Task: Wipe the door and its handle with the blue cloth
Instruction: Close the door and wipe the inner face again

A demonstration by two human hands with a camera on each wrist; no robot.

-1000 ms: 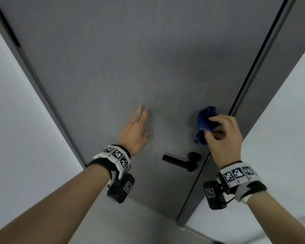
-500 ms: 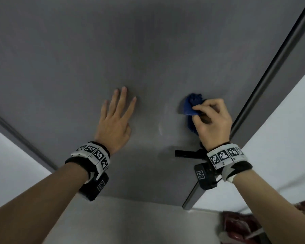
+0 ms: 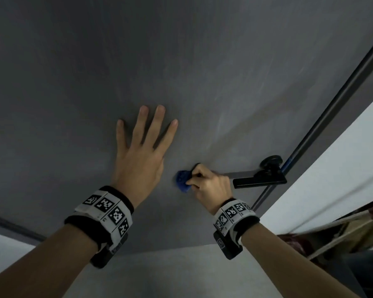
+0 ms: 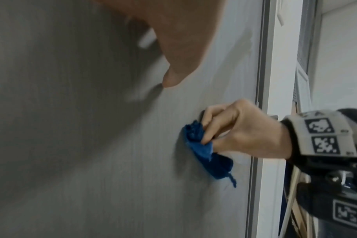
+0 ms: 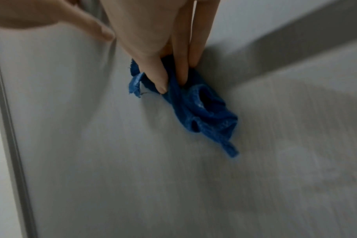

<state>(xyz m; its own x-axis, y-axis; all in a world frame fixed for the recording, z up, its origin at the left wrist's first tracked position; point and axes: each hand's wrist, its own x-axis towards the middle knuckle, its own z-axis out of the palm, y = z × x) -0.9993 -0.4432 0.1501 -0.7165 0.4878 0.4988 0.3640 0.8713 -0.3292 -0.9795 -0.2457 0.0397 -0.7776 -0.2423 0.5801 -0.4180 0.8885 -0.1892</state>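
Both hands on the grey door (image 3: 202, 61). Left hand (image 3: 141, 155) flat, fingers straight and spread, holding nothing. Right hand (image 3: 210, 186) pinches the bunched blue cloth (image 3: 182, 181) between thumb and curled fingers, cloth pressed to the door panel, left of the black lever handle (image 3: 260, 179).

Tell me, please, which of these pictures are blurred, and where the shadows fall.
Head view: fairly sharp, wide-angle bend in the door edge, faint smears above the handle. Left wrist view: left hand close and blurred, dark shadow beneath it. Right wrist view: door surface motion-blurred; blue cloth in the right hand sharper, shadow at right.
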